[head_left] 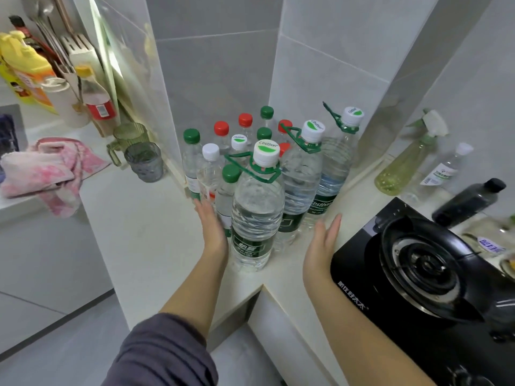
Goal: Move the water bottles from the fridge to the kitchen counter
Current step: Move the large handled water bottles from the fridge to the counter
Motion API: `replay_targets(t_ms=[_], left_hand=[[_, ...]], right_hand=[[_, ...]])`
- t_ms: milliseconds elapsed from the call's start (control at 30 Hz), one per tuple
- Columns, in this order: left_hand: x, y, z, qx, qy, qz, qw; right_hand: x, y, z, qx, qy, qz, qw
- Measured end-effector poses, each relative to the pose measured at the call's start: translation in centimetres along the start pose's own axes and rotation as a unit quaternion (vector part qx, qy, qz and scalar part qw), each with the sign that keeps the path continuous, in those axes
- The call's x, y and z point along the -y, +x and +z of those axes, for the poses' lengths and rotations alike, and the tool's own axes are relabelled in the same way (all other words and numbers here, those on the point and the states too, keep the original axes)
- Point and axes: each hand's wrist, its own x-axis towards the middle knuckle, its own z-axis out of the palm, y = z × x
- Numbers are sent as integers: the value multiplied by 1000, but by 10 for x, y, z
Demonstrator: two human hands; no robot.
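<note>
three large clear plastic water bottles with green handles [256,210], four small green-capped bottles [191,162], four red-capped bottles [221,136], two white-capped bottles [209,171].

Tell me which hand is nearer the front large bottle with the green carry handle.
Left. The left hand is open right beside the front large bottle, on its left, almost touching it. The right hand is open farther off on its right, next to the stove.

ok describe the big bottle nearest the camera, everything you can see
The front big bottle is clear ribbed plastic, full of water, with a white Cestbon cap, a green carry loop at the neck and a dark green label low down. It stands upright at the counter corner, ahead of the other bottles. The left hand lies beside its left side; contact is unclear.
</note>
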Motion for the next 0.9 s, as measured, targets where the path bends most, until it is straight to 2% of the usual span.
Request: replay_targets(t_ms=[133,267,433,633,900], left_hand=[[2,-1,7,6,-23,25,999],[-2,26,-6,-29,-19,23,999],[-14,57,0,-12,-50,24,998],[-11,59,10,-27,-120,27,992],[-12,54,6,-53,-54,62,995]], right_hand=[[13,26,36,-81,59,10,995],[12,29,66,-141,109,2,984],[5,32,72,-152,168,-6,974],[5,36,78,-179,182,-2,967],[9,29,72,-157,163,5,974]])
